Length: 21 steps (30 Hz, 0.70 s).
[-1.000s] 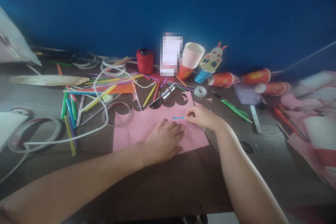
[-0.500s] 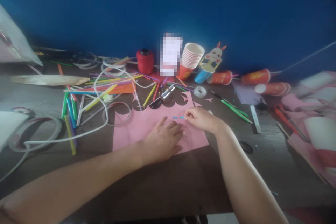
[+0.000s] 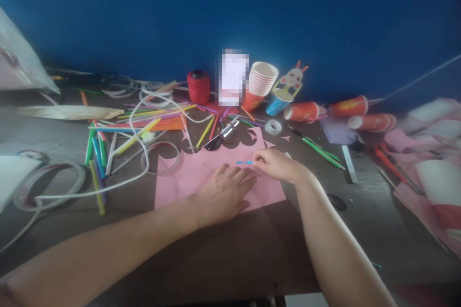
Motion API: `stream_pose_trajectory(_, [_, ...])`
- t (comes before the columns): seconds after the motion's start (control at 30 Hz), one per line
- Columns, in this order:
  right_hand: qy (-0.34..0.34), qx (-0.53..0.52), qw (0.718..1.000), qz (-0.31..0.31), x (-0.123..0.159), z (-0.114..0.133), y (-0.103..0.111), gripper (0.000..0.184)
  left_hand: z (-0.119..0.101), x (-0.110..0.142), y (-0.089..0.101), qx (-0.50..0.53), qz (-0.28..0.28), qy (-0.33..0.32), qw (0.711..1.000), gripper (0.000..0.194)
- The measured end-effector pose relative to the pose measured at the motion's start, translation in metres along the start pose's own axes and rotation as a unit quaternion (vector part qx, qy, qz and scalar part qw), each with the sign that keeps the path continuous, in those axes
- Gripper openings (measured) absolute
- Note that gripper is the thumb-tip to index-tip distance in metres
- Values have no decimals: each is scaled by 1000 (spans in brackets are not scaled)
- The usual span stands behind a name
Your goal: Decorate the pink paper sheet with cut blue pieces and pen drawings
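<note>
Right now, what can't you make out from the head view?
In the head view:
Whether the right hand pinches the small flat blue pieces: the hand itself hides contact.
Scalloped pink paper sheet: partly covered by the left hand.
Upright white rectangle: content pixelated.
Whitish plastic bag: cut off by left edge.

In front of you the pink paper sheet (image 3: 194, 170) lies flat, partly covered; its far edge, away from you, is cut in a row of scooped curves with pointed tips between them, and a taller strip juts up toward the right end; the edge nearest you runs straight, slanting a little; on its right half you have two small blue pieces (image 3: 239, 162), thin, side by side in a line, the right one's outer end hidden from you.
</note>
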State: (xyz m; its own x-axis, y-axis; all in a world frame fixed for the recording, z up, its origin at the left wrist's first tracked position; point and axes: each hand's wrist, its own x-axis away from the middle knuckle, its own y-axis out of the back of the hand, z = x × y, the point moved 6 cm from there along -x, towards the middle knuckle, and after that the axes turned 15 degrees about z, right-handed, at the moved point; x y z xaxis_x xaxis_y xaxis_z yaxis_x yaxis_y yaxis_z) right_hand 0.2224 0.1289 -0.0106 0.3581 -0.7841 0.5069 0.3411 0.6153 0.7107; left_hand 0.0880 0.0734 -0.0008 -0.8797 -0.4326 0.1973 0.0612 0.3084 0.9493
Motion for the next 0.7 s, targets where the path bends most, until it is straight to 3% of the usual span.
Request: stream_pose_trajectory(0.7, [-19,-8,1000,-5,1,1,1,13,3,-2,-1,-6,-1,0,1000,57])
